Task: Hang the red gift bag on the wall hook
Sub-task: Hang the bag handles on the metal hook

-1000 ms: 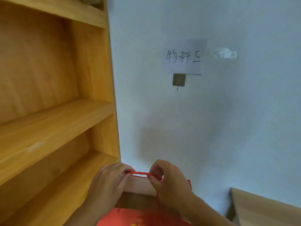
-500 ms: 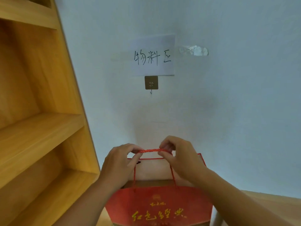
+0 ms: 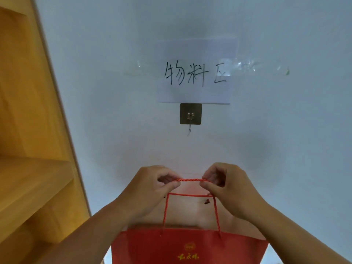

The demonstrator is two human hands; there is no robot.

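Left hand [image 3: 150, 189] and right hand [image 3: 228, 189] each pinch one end of the red cord handle [image 3: 190, 180], fingers closed on it, cord taut and level between them. Red gift bag [image 3: 188, 246] hangs below, mouth open. Wall hook [image 3: 190, 116] sits above, apart from the cord, under a handwritten paper sign [image 3: 194, 79]

Wall hook [image 3: 190, 116] on wall [image 3: 285, 149], touching the lower edge of paper sign [image 3: 194, 73] above it. Gift bag [image 3: 188, 246] below the hook, well apart from it, in front of the wall. Left hand [image 3: 150, 189] and right hand [image 3: 228, 189] pinch cord handle [image 3: 190, 180] at its left and right ends, above the bag mouth. Shelf unit [image 3: 28, 149] left of everything, against the wall.
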